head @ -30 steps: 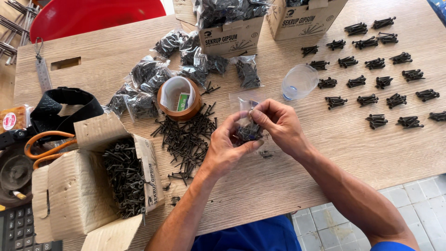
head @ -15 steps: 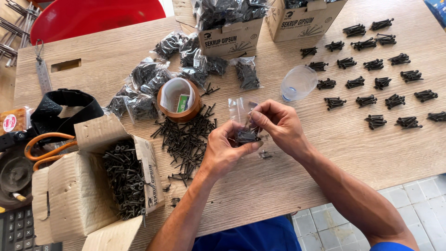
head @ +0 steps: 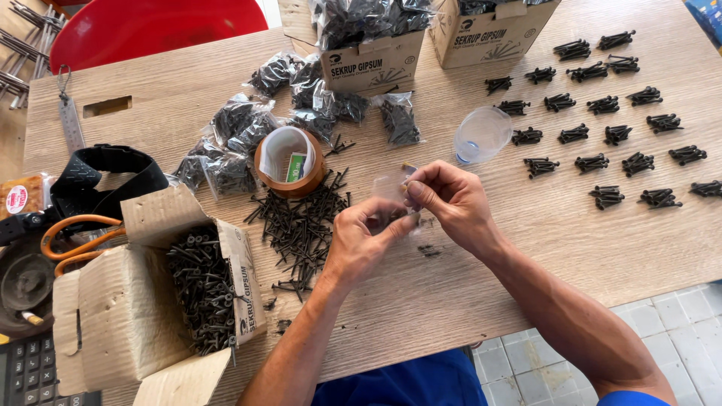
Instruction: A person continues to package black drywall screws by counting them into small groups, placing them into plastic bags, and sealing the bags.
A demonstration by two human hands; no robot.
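— What do the fingers (head: 412,194) have hold of?

— A small clear plastic bag (head: 391,188); the right hand (head: 450,203) pinches its upper edge between thumb and forefinger, closed tight on it, and the left hand (head: 361,240) grips its lower part, fingers curled shut around it. What is inside the bag cannot be made out.

— And where is the bag?

— Held just above the wooden tabletop (head: 466,278), near the middle, between the two hands.

— What lies around them?

— Just left of the hands, a loose heap of black screws (head: 301,225), with a roll of brown tape (head: 289,162) at its top edge. Farther left stands an open cardboard box (head: 135,301) full of screws. Behind the tape, filled plastic bags of screws (head: 248,128) lie in a cluster — and to the right, past a clear plastic cup (head: 481,134), small bundles of screws (head: 605,162) sit in rows, well apart from the hands.
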